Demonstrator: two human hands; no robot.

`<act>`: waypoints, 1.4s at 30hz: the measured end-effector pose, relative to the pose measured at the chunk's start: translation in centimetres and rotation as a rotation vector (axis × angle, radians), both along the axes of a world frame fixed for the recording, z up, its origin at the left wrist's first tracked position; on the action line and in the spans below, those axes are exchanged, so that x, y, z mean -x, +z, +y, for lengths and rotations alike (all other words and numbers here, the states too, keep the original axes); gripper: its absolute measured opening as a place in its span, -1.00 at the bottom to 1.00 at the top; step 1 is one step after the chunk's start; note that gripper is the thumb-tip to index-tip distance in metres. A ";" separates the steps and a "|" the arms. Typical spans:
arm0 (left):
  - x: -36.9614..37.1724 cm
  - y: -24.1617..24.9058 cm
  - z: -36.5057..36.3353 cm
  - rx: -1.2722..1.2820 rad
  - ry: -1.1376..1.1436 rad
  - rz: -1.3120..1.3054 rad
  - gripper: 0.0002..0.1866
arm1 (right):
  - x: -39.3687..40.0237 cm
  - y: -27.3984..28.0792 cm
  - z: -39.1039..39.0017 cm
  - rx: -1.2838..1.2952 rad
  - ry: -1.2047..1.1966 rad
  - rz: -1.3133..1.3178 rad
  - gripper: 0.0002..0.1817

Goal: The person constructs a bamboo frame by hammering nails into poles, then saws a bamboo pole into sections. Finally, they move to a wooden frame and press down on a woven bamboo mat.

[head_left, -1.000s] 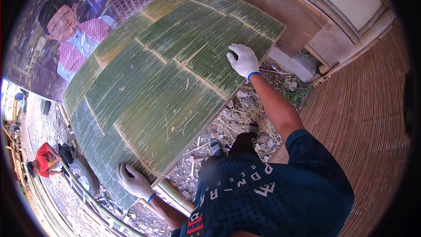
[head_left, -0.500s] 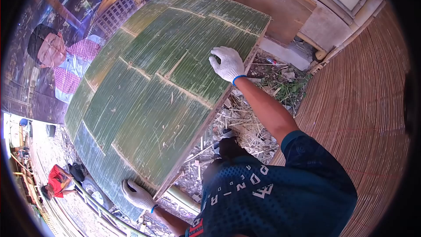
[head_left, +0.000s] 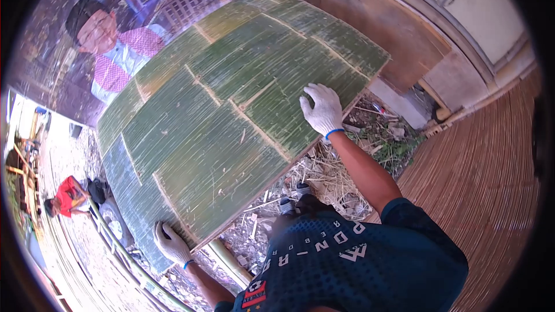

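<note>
A wide panel (head_left: 214,156) faced with green bamboo strips stands in front of me, its strips in staggered rows with pale joints between them. My right hand (head_left: 322,108), in a white knitted glove with a blue cuff, rests on the panel by its near edge, thumb apart from the fingers. Gloved the same way, my left hand (head_left: 171,242) lies on the surface close to the panel's lower-left corner, thumb also spread. Neither hand grips a loose object.
Bamboo scraps (head_left: 341,176) litter the ground by my feet. A slatted bamboo screen (head_left: 480,179) rises at right, a wooden wall (head_left: 347,23) behind. A printed banner (head_left: 52,75) hangs at left. A person in red (head_left: 70,196) sits near long bamboo poles (head_left: 121,260).
My view has turned, so the panel's far end appears farther right. Both hands stay on the panel in nearly the same places.
</note>
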State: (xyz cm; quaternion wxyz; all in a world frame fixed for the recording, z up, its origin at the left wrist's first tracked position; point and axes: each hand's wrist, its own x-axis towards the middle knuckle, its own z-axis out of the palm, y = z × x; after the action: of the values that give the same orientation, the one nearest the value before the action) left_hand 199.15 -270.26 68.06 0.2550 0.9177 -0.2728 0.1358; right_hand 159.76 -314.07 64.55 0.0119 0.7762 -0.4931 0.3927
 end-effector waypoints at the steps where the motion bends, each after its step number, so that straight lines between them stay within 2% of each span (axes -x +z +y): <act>1: -0.1 -0.1 0.0 0.008 -0.004 -0.006 -0.60 | 0.0 0.3 0.1 0.010 0.001 0.008 -0.67; 7: 0.5 0.5 -0.4 0.064 -0.016 -0.013 -0.68 | 0.2 0.0 -0.1 -0.014 0.034 0.050 -0.66; 12: 0.1 -0.3 0.1 0.061 0.013 -0.019 -0.68 | 0.3 0.3 0.1 -0.081 0.040 0.063 -0.64; 42: 0.5 0.5 -0.5 0.093 0.065 0.044 -0.69 | 0.4 1.1 0.4 -0.101 0.087 0.058 -0.69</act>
State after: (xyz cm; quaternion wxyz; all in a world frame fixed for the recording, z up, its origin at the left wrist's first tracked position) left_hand 198.68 -270.81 68.52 0.2986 0.9160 -0.2308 0.1362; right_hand 159.37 -313.71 65.64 -0.0303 0.8075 -0.4776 0.3447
